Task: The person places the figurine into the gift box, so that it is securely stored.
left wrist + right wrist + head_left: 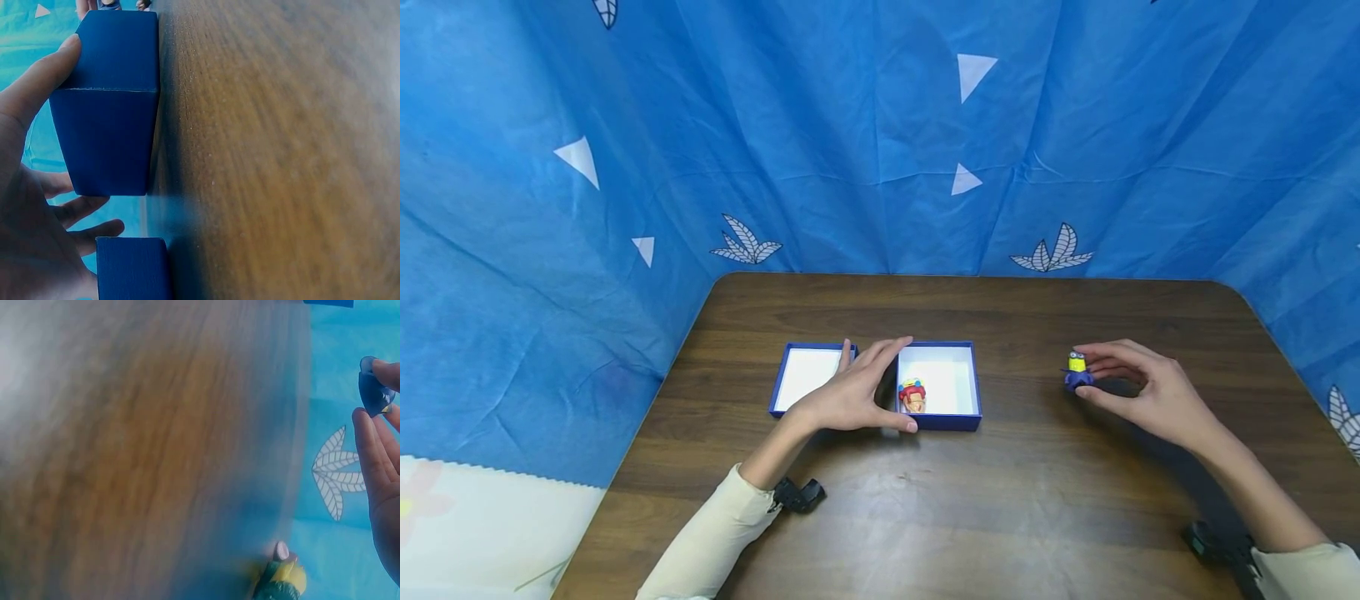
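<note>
Pinching the yellow-purple figure (1078,379), the right hand (1159,393) may drop it if this grip slips; the left hand (853,397), fingers spread, holds the deeper box (951,422) from left.

Right hand (1161,395) – pinches blue-yellow figurine (1078,375)

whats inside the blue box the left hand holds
A small toy figure lies in the near left corner of the blue box; white floor shows beside it. What lies beneath it is hidden.
</note>
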`<state>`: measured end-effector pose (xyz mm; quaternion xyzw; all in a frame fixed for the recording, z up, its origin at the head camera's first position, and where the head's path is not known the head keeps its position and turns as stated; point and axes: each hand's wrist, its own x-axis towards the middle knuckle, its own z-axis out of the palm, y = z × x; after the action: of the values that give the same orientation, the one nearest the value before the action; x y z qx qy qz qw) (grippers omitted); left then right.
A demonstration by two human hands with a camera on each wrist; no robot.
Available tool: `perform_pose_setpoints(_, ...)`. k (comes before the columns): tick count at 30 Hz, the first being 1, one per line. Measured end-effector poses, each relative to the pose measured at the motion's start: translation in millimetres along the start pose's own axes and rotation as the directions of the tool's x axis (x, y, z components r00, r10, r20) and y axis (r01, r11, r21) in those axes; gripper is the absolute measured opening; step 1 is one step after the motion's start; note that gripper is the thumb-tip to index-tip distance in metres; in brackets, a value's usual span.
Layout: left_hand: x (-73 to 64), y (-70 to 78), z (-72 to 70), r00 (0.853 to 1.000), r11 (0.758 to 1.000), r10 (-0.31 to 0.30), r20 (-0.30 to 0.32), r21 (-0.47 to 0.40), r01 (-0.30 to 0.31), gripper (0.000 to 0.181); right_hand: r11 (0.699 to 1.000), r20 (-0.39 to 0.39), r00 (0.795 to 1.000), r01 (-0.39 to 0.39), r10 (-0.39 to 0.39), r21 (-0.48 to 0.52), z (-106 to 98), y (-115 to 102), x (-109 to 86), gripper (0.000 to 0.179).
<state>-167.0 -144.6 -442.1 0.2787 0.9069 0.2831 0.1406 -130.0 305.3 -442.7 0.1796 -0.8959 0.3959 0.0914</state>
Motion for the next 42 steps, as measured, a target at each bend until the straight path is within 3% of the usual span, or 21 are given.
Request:
perform_pose_setpoints(13, 0.3, 0.7, -0.9, 1.000, 1.000, 0.002, 0.003, 0.002, -0.002, 0.124, 0.997, 0.035, 0.998, 0.040, -0.042, 0.068, 11.5, -10.0, 7.1, 0.061)
perform_pose_setpoints(42, -0.4, 1.2, -1.5, 1.000, 1.000, 0.016, 0.002, 0.000, -0.016, 0.123, 0.993, 0.094, 0.995, 0.001, -0.012, 0.119, 32.0, -25.2, 23.4, 0.056)
